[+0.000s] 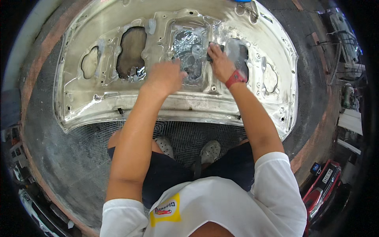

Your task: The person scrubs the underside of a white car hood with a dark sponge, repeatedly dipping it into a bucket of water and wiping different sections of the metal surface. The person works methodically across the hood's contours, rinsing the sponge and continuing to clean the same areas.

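A pale car hood (189,103) lies with its inner side up in front of me, wet and streaked with water. My right hand (220,63), a red band at its wrist, presses a dark pad (210,56) onto the frame right of the middle opening. Its fingers lie over the pad and hide part of it. My left hand (166,75) hovers over the left edge of that opening, fingers curled in and slightly blurred; whatever they hold is hidden. Water with whitish foam (187,43) pools in the middle opening.
Dark ribbed flooring (94,166) surrounds the hood. My shoes (210,151) stand close to its near edge. At the lower right lies a red car part (321,191) with a plate; metal stands and parts (339,43) line the right side. A car's front (33,211) shows at lower left.
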The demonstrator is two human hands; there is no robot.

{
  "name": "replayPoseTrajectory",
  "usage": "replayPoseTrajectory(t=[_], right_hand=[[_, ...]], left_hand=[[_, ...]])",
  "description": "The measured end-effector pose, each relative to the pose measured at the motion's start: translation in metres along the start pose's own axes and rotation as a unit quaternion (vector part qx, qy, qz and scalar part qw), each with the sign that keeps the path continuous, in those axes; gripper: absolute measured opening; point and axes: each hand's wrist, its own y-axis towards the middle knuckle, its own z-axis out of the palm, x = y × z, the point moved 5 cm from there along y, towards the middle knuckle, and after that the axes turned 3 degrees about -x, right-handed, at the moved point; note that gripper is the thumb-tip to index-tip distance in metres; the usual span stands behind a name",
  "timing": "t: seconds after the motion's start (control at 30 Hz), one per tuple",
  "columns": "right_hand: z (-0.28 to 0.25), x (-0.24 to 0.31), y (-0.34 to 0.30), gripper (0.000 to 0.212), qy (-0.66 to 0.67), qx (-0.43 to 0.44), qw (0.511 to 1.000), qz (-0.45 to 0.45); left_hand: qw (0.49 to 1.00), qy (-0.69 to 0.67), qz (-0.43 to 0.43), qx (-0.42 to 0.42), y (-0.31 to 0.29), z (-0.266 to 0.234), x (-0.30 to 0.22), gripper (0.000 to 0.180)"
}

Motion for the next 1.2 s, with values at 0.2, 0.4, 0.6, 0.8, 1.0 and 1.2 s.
replayPoseTrajectory(t=[0.2,0.4,0.6,0.8,1.0,1.2], right_hand=[[-0.009,0.101,-0.114,0.072,0.055,0.082,0.994,-0.049],[-0.003,0.039,-0.027,0.071,-0.075,0.061,0.994,-0.042],[0.003,0.087,-0.062,0.074,-0.061,0.062,0.996,-0.020],[0.003,0.042,0.022,0.067,-0.075,0.000,0.997,0.003],[0.003,0.055,-0.030,0.062,0.044,0.013,0.995,0.092],[0.003,0.017,-0.023,0.062,0.123,0.012,0.981,0.147]], left_hand=[[1.000,0.005,-0.001,0.011,-0.002,0.006,0.029,0.065],[0.997,0.058,-0.012,0.044,0.001,0.027,0.016,0.072],[0.993,0.077,-0.026,0.080,-0.010,0.046,0.034,0.078],[0.989,0.070,-0.035,0.127,-0.009,0.043,0.026,0.078],[0.983,0.054,-0.051,0.167,-0.008,0.047,0.045,0.078],[0.984,0.065,-0.031,0.165,-0.007,0.051,0.033,0.080]])
